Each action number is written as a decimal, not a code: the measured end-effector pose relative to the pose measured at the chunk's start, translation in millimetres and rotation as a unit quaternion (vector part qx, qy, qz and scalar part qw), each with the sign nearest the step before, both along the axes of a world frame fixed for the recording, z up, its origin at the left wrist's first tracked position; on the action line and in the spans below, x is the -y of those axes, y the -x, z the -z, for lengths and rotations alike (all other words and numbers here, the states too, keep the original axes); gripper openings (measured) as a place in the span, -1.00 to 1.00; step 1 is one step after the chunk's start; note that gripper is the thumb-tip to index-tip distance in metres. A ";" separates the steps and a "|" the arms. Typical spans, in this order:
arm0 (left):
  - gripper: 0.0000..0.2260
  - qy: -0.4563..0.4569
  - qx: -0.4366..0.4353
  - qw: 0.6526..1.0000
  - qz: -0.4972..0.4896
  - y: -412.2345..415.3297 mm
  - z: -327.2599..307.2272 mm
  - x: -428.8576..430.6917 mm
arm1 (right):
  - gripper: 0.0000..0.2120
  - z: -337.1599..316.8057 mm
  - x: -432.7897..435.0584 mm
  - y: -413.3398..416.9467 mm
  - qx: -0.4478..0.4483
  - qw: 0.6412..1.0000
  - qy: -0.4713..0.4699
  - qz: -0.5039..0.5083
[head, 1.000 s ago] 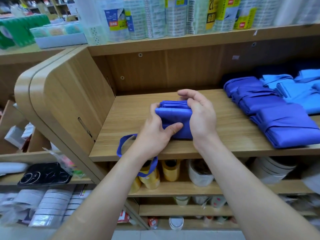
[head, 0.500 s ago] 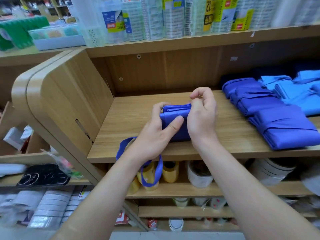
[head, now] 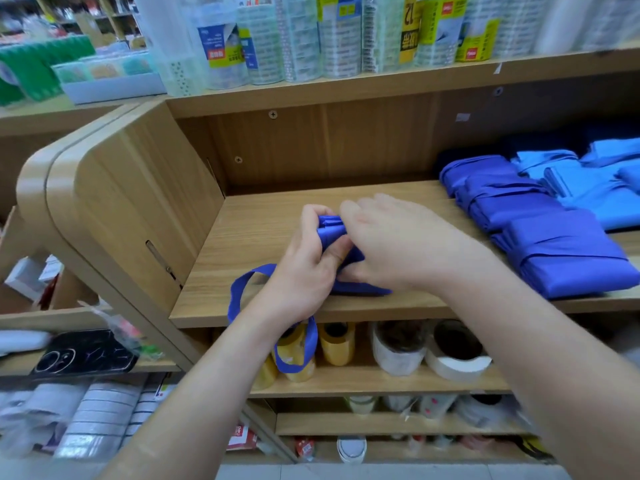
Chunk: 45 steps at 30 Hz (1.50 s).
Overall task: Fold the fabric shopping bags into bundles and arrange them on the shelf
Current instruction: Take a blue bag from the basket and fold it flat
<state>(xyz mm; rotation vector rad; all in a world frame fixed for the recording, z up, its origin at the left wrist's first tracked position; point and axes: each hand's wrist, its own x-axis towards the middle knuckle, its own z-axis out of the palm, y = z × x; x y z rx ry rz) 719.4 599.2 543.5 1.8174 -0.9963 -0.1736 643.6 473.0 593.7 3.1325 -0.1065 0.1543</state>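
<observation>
A folded dark blue fabric bag [head: 333, 230] stands near the front edge of the wooden shelf [head: 277, 216]. My left hand [head: 304, 268] grips its left side, thumb across the front. My right hand [head: 398, 244] lies over its top and right side, blurred, hiding most of the bundle. The bag's handle loop [head: 298, 355] hangs down past the shelf edge under my left wrist. Several finished dark blue bundles [head: 568, 261] lie in a row at the shelf's right.
Light blue folded bags [head: 595, 188] lie behind the dark ones. The shelf's curved wooden side panel [head: 138, 202] closes the left end. Tape rolls [head: 398, 348] fill the shelf below, and packaged goods [head: 311, 36] stand on the shelf above.
My right hand has come down from the bundle's right side and spread over its top. My left hand has shifted its grip higher on the left edge. The handle loop hangs lower.
</observation>
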 end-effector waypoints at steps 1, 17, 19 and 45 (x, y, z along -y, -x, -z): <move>-0.84 -0.009 0.001 1.000 0.013 0.0 1.2 -2.1 | -0.63 1.9 -1.7 -0.3 0.027 0.999 0.023 -0.023; -0.96 0.056 -0.094 0.993 -0.046 0.0 -4.0 -109.2 | -0.65 1.7 32.3 22.2 0.015 0.997 -0.048 -0.054; -0.94 0.187 -0.253 0.949 -0.015 1.6 -12.7 -109.2 | -0.64 -0.2 32.0 23.0 0.013 0.997 -0.062 -0.049; -0.66 -0.304 0.481 0.822 0.027 -30.9 5.2 -97.3 | -0.78 -10.2 30.3 5.8 -0.032 0.998 0.006 -0.049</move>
